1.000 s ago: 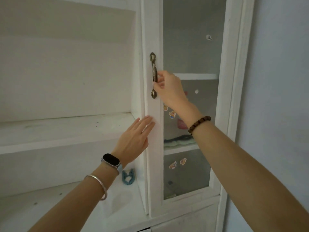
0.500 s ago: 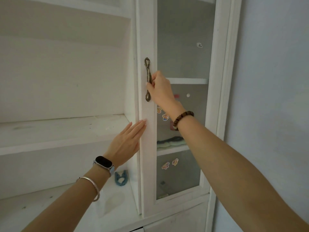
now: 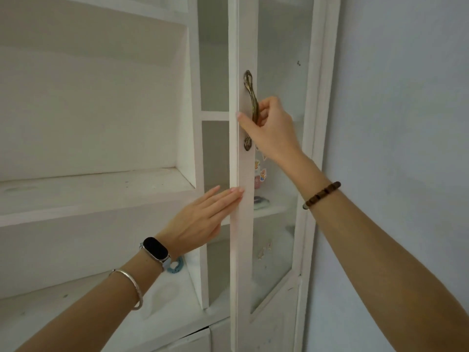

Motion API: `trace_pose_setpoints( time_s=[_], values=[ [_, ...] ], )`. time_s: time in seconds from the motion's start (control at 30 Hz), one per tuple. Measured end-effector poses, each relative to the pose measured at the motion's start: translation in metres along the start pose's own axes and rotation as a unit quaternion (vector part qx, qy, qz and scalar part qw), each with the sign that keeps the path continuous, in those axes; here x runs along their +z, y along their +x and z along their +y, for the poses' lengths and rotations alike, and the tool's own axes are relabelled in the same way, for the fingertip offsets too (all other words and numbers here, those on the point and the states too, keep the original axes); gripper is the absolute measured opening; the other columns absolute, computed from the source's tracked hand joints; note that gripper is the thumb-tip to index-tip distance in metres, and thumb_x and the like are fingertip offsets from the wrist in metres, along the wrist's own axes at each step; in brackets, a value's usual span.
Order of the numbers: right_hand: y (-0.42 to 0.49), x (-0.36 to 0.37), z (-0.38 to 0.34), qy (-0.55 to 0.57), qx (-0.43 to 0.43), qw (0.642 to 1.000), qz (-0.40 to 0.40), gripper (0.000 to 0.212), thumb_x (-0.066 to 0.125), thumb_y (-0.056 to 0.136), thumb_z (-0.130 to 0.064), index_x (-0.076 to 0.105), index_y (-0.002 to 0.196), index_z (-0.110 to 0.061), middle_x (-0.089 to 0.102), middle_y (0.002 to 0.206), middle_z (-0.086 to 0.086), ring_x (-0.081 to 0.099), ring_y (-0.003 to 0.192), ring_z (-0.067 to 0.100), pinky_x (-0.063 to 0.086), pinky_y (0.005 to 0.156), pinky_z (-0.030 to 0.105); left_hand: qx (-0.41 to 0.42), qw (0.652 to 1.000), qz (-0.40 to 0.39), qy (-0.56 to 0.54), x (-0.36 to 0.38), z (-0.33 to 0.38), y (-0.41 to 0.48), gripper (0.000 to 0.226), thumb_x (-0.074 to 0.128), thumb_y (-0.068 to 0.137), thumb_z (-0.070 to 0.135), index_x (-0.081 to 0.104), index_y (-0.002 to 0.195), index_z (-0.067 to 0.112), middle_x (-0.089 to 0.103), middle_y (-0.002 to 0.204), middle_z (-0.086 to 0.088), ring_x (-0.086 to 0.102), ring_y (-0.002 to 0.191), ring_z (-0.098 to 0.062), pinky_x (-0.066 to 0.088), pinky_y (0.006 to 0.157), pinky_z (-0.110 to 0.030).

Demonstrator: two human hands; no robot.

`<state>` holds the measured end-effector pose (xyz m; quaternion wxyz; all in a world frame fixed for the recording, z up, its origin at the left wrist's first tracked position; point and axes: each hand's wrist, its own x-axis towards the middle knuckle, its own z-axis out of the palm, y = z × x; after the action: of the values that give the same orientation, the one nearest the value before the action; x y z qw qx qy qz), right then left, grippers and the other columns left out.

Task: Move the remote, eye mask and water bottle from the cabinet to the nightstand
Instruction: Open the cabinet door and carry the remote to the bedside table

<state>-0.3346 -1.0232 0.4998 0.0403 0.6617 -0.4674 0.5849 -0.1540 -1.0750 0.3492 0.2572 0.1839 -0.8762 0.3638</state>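
While the R hand (image 3: pixel 272 128) grips the bronze handle (image 3: pixel 250 92) of the glass door (image 3: pixel 243 250), its fingers (image 3: pixel 267 107) are curled round the handle's lower half, w/ the thumb laid across the door's front stile. Door stands ajar, handle edge out from the white cabinet (image 3: pixel 196 97), w/ a gap showing btwn the two. L hand (image 3: pixel 200 222) is flat, fingers (image 3: pixel 223 196) straight & together, tips pressing the door's edge; it holds nothing.

Behind the glass, on the inner shelf (image 3: pixel 274 210), lies what looks like the eye mask (image 3: pixel 261 201): flat, dark, pale teal rim, too blurred to be sure. Just above it a pink shape (image 3: pixel 257 182) sits behind cartoon stickers (image 3: pixel 263 174) on the pane; can't tell what it is.

L wrist wears a black smartwatch (image 3: pixel 156 250) & a silver bangle (image 3: pixel 129 283); R wrist has a brown bead bracelet (image 3: pixel 322 195). Blue clip (image 3: pixel 176 266) lies on the lower open shelf (image 3: pixel 76 313), partly hidden by the L wrist. Upper open shelf (image 3: pixel 88 189) is white; blue-grey wall (image 3: pixel 406 123) on the R.
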Motion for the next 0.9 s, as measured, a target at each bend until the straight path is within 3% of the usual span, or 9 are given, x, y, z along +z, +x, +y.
trace_pose_setpoints(
  time_s=[0.1,0.23,0.43,0.67,0.77,0.9],
  values=[
    [-0.012,-0.025,-0.004,-0.015,0.026,0.999,0.011,0.051,0.076,0.076,-0.045,0.044,0.107,-0.018,0.05,0.085,-0.011,0.05,0.069,0.0,0.042,0.051,0.007,0.038,0.998,0.039,-0.028,-0.003,0.015,0.013,0.065,0.052,0.088,0.002,0.022,0.147,0.003,0.019,0.155,-0.01,0.019,0.144,-0.021,0.018,0.118,-0.041],
    [-0.024,-0.058,0.0,-0.023,0.04,0.998,0.041,0.054,0.079,0.071,-0.041,0.047,0.109,-0.019,0.054,0.088,-0.012,0.055,0.073,0.0,0.041,0.053,0.002,0.061,0.992,0.09,-0.066,-0.004,0.041,0.036,0.067,0.055,0.085,0.0,0.027,0.145,0.004,0.023,0.154,-0.013,0.021,0.143,-0.026,0.023,0.116,-0.044],
    [-0.035,-0.109,0.017,0.0,0.072,0.996,0.058,0.05,0.08,0.069,-0.041,0.051,0.106,-0.023,0.059,0.085,-0.007,0.058,0.072,0.005,0.05,0.071,0.023,0.04,0.98,0.156,-0.121,-0.005,0.082,0.075,0.062,0.052,0.081,0.001,0.041,0.141,0.013,0.02,0.152,-0.021,0.019,0.144,-0.029,0.018,0.118,-0.041],
    [-0.042,-0.178,0.04,0.005,0.108,0.992,0.066,0.05,0.083,0.068,-0.043,0.059,0.104,-0.019,0.071,0.096,0.008,0.071,0.086,0.02,0.058,0.082,0.032,0.05,0.963,0.159,-0.213,0.001,0.135,0.12,0.057,0.044,0.093,0.018,0.026,0.147,0.007,0.02,0.156,-0.01,0.018,0.145,-0.021,0.023,0.115,-0.048],
    [-0.048,-0.208,0.049,0.009,0.113,0.991,0.078,0.047,0.081,0.073,-0.035,0.061,0.111,-0.015,0.073,0.091,0.0,0.071,0.082,0.011,0.055,0.08,0.023,0.057,0.96,0.16,-0.223,0.004,0.157,0.145,0.061,0.044,0.096,0.026,0.019,0.148,0.007,0.014,0.158,-0.006,0.013,0.146,-0.018,0.018,0.117,-0.045],
    [-0.057,-0.241,0.069,0.018,0.131,0.985,0.107,0.049,0.077,0.079,-0.028,0.06,0.122,-0.014,0.073,0.103,0.0,0.07,0.093,0.007,0.053,0.086,0.019,0.063,0.96,0.153,-0.224,0.01,0.187,0.179,0.061,0.04,0.099,0.032,0.016,0.149,0.008,0.012,0.159,-0.005,0.007,0.146,-0.015,0.015,0.118,-0.043]
  ],
)
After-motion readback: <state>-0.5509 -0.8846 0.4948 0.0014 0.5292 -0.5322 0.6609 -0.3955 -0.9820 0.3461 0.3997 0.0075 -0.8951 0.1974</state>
